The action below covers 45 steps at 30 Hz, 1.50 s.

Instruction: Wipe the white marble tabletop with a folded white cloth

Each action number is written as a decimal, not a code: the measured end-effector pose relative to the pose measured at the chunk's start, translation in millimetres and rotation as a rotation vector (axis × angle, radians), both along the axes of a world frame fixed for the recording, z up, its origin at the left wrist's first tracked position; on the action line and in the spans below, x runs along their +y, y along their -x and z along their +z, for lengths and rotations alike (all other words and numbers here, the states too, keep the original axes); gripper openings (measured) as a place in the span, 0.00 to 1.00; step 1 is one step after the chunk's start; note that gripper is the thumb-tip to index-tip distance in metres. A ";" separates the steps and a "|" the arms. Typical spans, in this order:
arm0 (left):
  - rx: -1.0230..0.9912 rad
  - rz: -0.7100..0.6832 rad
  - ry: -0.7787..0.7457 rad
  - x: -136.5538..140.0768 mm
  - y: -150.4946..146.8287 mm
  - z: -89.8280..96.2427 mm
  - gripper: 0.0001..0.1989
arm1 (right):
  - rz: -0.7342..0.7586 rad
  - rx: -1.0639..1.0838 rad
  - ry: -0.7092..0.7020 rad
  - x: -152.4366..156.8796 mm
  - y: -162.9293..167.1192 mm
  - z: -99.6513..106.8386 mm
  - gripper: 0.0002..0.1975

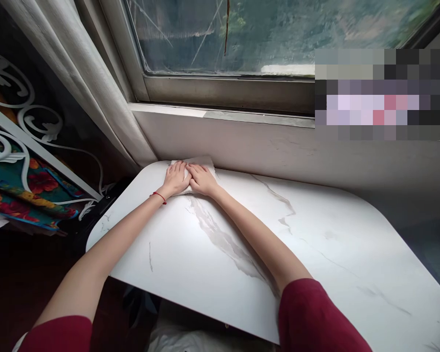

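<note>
I report both palms down: my left hand (176, 178) and right hand (202, 180) lie open, fingers extended, resting on a white cloth (206, 161) without closing round it. The cloth sits at the far edge of the tabletop (333, 254), near its rounded far-left corner. The wall (242, 139) and curtain (84, 73) limit clearance there; broad surface extends rightward and toward me.

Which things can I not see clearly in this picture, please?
Head view:
White sheet: partly covered by the left hand and right hand; material unclear.
Table: near right part cut off by the bottom edge.
Scene beyond the window: blurred through the glass.
Background: hidden by the pixelated patch.
</note>
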<state>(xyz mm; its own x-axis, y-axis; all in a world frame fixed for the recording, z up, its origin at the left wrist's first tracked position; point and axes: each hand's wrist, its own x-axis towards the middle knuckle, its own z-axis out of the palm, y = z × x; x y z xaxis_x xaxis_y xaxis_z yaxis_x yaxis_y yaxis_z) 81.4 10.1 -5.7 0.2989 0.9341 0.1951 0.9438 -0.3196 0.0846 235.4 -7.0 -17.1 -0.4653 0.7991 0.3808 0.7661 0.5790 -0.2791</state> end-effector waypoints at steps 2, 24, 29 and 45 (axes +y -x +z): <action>-0.014 0.028 0.046 7.5 -2.7 -0.3 0.32 | 0.035 0.010 0.011 5.6 -5.9 -0.6 0.29; -0.021 -0.018 -0.037 7.6 -8.7 1.4 0.34 | 0.070 0.000 -0.031 12.7 -11.4 -0.6 0.39; 0.006 -0.055 -0.019 -6.4 -6.5 9.3 0.34 | 0.003 -0.034 -0.059 -8.6 -2.1 -1.1 0.36; -0.025 -0.344 -0.032 -163.7 29.5 0.1 0.41 | 0.399 -0.053 -0.150 -142.8 -35.6 6.9 0.29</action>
